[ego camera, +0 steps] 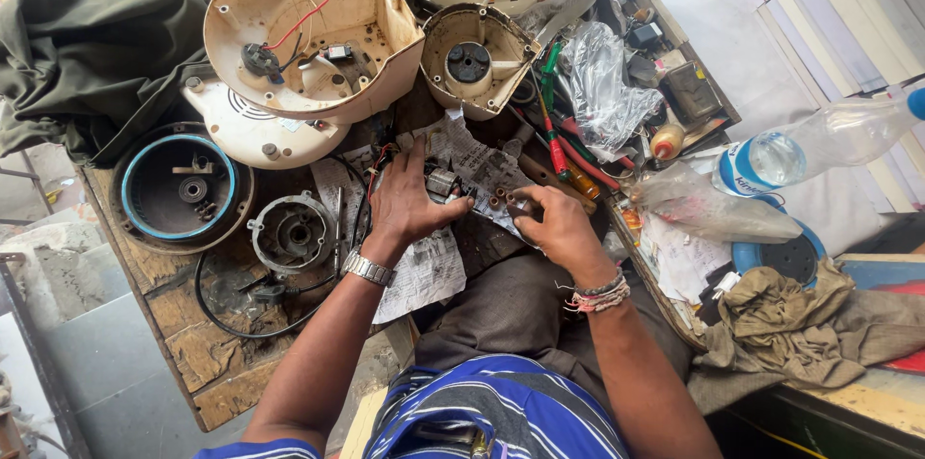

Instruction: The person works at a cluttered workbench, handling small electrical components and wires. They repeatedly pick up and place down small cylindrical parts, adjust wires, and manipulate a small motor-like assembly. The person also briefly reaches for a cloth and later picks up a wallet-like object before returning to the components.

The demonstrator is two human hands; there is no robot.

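Observation:
My left hand lies over a small electric motor on a sheet of newspaper, its thumb against the motor's side. Close beside it, my right hand pinches a small dark part with copper-coloured ends. Both hands work over the middle of a worn wooden bench. A metal watch sits on the left wrist and thread bands on the right.
Two opened cream appliance housings lie at the back, a round blue-rimmed base and a grey motor bracket to the left. Screwdrivers, plastic bags, a water bottle and rags crowd the right. A black cable loops at the left.

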